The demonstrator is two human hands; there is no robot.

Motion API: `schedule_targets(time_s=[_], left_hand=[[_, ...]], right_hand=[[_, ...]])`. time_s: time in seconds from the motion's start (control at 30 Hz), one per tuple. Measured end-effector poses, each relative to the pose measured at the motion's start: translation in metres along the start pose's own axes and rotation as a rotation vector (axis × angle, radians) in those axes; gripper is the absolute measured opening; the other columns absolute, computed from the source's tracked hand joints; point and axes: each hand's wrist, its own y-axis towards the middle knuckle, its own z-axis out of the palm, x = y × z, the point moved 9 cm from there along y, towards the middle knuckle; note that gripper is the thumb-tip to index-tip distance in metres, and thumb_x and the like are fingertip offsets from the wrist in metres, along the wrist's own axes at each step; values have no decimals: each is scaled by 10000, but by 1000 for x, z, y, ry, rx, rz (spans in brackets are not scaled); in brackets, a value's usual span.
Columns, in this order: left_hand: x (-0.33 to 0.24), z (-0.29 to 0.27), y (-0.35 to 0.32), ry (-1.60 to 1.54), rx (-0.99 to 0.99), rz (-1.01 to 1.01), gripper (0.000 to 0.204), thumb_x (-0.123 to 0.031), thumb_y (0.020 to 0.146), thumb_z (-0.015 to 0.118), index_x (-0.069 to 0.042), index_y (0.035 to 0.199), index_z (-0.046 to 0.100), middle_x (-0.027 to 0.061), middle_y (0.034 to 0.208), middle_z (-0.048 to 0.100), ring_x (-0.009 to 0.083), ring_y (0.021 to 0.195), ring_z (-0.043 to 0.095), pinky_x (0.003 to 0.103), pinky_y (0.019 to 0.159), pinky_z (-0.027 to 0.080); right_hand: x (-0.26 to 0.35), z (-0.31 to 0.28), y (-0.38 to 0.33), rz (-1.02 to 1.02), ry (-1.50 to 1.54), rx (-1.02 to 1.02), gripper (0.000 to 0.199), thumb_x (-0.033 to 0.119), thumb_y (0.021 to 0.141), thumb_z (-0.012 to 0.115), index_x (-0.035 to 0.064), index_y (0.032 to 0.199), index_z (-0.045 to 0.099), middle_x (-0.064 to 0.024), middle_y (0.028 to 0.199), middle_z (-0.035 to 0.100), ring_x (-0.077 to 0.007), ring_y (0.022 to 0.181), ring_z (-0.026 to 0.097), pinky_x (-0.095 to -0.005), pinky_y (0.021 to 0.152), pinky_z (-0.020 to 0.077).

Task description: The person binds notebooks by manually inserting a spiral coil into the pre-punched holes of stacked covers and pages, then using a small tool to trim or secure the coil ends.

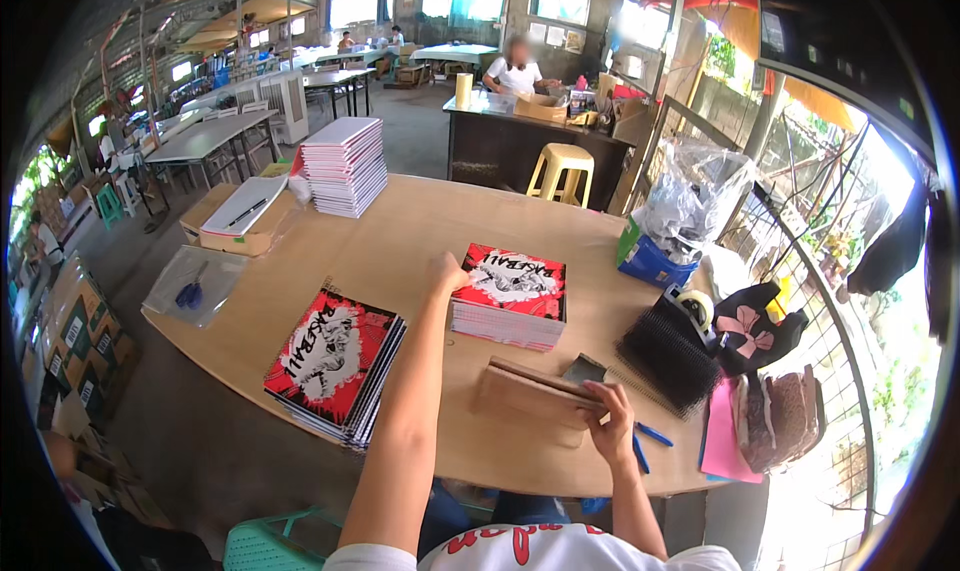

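My left hand (447, 273) reaches across the table with its fingers curled at the left edge of a stack of red, black and white booklets (515, 283); it grips the top booklet there. My right hand (608, 421) is closed around the right end of a wooden board (535, 389), which stands tilted on the tabletop in front of me. Left of my forearm lies a second pile of the same red booklets (335, 361), with dark spiral-bound edges. Blue-handled pliers (643, 445) rest just right of my right hand.
A tall stack of white-edged booklets (343, 166) stands at the far left of the table (400, 221). Black binding coils (672, 351), a tape dispenser (692, 309) and a blue box (655, 263) crowd the right side. Behind, a person sits at a dark desk (500, 156).
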Motion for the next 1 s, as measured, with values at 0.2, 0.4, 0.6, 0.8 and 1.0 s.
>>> schedule_targets(time_s=[0.2, 0.4, 0.6, 0.8, 1.0], left_hand=[[-69, -27, -47, -81, -351, 296, 321, -160, 775, 863, 2, 907, 619, 159, 888, 735, 317, 828, 725, 397, 745, 565], [-95, -107, -166, -989, -211, 535, 225, 42, 880, 710, -24, 933, 502, 60, 818, 669, 164, 751, 656, 297, 690, 510], [-41, -50, -191, -1260, 37, 471, 359, -4, 957, 649, -16, 1296, 531, 59, 1184, 669, 109, 1072, 621, 260, 941, 484], [16, -29, -178, -1300, -58, 542, 465, 23, 963, 621, -27, 1405, 490, 76, 1277, 640, 139, 1125, 616, 297, 1008, 451], [26, -14, -181, -1212, -1, 442, 484, 53, 954, 613, -23, 1414, 481, 66, 1275, 640, 135, 1147, 597, 293, 1008, 439]], right_hand=[[2, -36, 8, 37, -60, -56, 680, 101, 716, 853, 98, 1349, 606, -174, 1306, 547, -351, 1211, 556, -421, 992, 502], [0, -71, 78, 136, 564, -366, 1007, 57, 787, 828, 89, 1589, 220, -139, 1385, 531, -233, 1290, 488, -366, 1043, 431], [54, -18, 103, 107, 560, -107, 87, 39, 943, 703, -33, 989, 722, 55, 801, 645, -22, 732, 518, -207, 614, 426], [83, 21, 106, -60, 221, -73, 153, 22, 923, 714, -22, 1070, 717, 58, 574, 442, -4, 535, 395, -224, 454, 296], [74, 22, 101, 102, 128, 57, 186, 52, 891, 717, 26, 1075, 705, -190, 655, 582, -214, 513, 487, -308, 549, 465]])
